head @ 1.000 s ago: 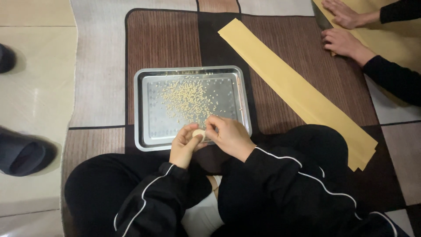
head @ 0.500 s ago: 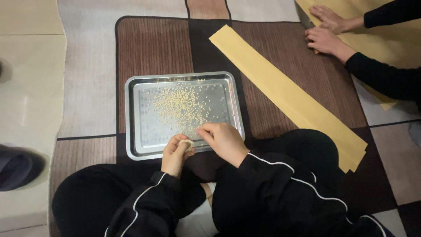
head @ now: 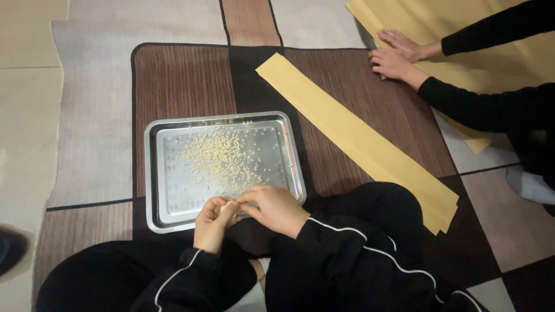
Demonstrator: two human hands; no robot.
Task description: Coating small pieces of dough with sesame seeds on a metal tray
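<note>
Long yellow paper strip (head: pixel 358 138), patterned brown rug (head: pixel 185 81), co-worker's hands (head: pixel 396 55)

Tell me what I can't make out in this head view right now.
- Pale item pinched between left hand and right hand: fingers cover most of it.
- Grains on the metal tray: too small to identify.
- Tray's near edge: hidden by both hands.
- Other person's hands on yellow sheets: sheets cut off by the top and right frame edges.
</note>
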